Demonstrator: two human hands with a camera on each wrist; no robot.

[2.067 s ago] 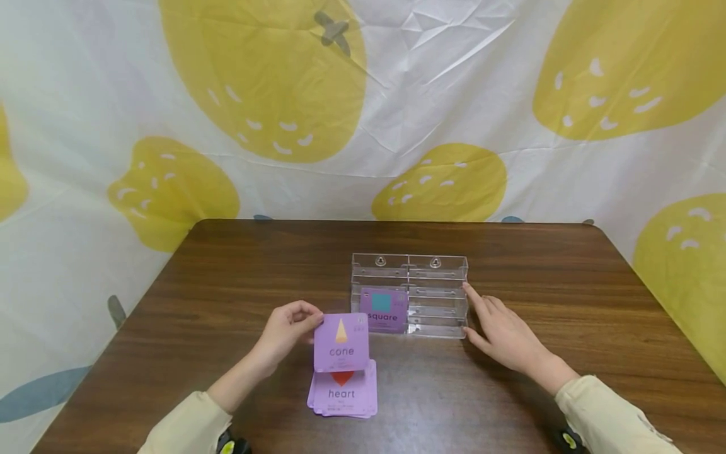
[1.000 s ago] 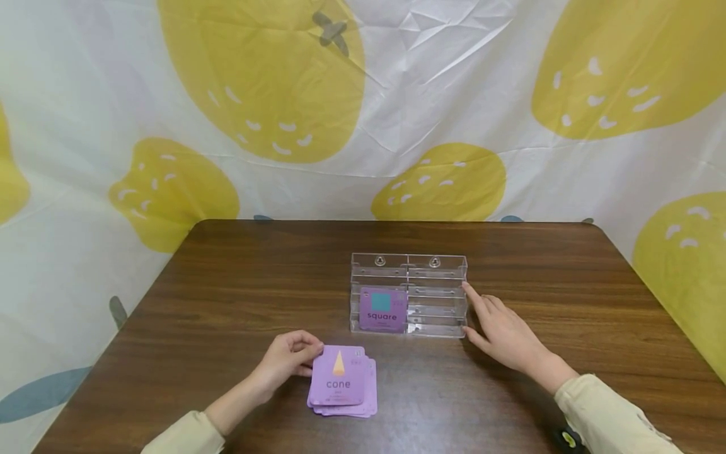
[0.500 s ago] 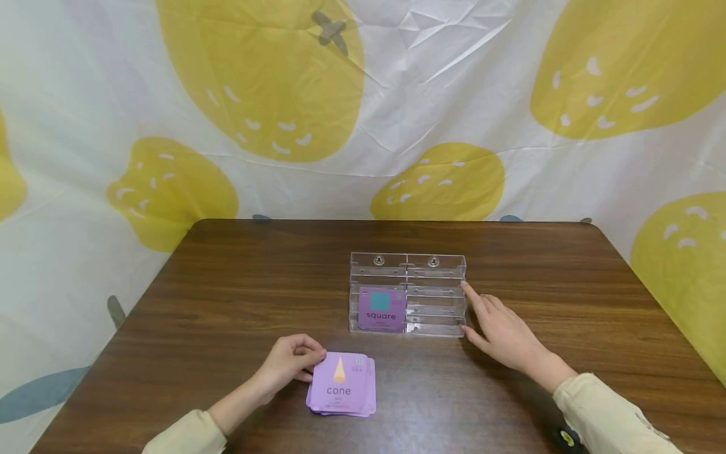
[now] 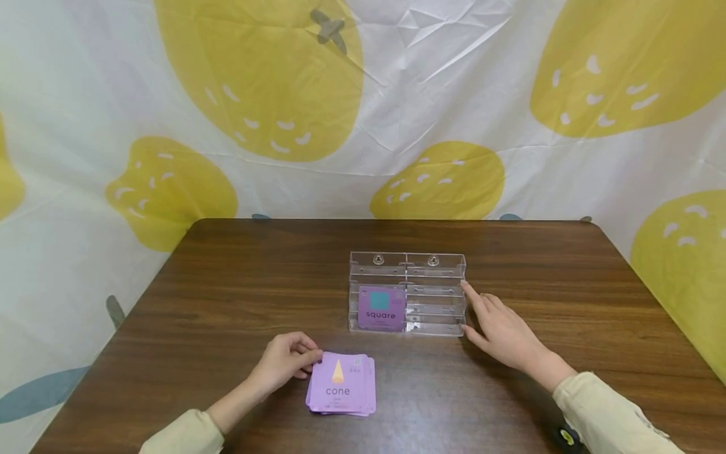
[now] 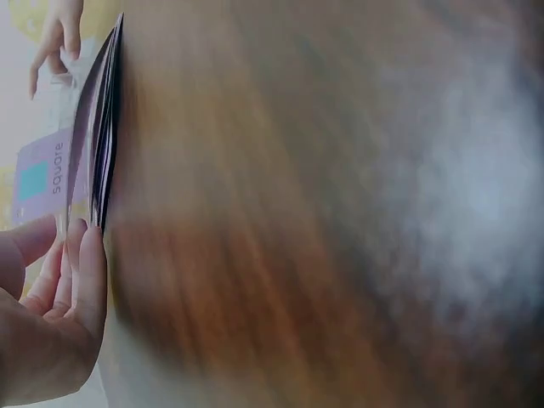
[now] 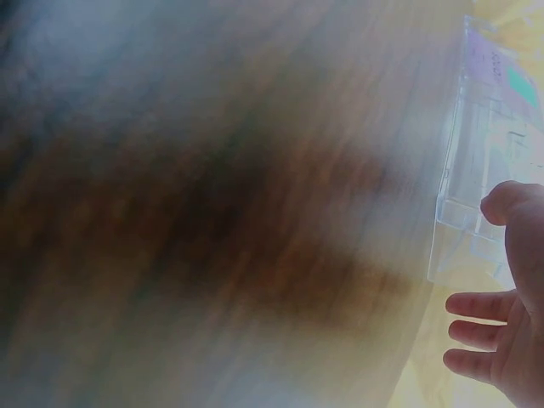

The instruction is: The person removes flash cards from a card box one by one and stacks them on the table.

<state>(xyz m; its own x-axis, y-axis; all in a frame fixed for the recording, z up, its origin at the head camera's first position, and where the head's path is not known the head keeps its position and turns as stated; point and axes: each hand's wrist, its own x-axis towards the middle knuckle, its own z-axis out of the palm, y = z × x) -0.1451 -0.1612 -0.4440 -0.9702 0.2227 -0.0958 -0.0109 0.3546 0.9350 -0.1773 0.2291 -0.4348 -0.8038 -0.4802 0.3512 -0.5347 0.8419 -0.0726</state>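
A purple card printed "cone" lies over a stack of purple cards on the table. My left hand pinches the cone card at its upper left corner. In the left wrist view, that card bows up a little from the dark-edged stack, and the other fingers touch the stack's edge. A clear acrylic card holder with tiered pockets stands beyond. In its lower left pocket sits a purple "square" card. My right hand touches the holder's right side with straight forefinger and thumb.
Everything stands on a dark wood-grain table. A white curtain with yellow lemons hangs behind it. A black object shows beneath the right sleeve.
The cone card, pinched by my left hand, has come down toward me from in front of the holder onto the stack, covering the heart card. My right hand has stayed at the holder.
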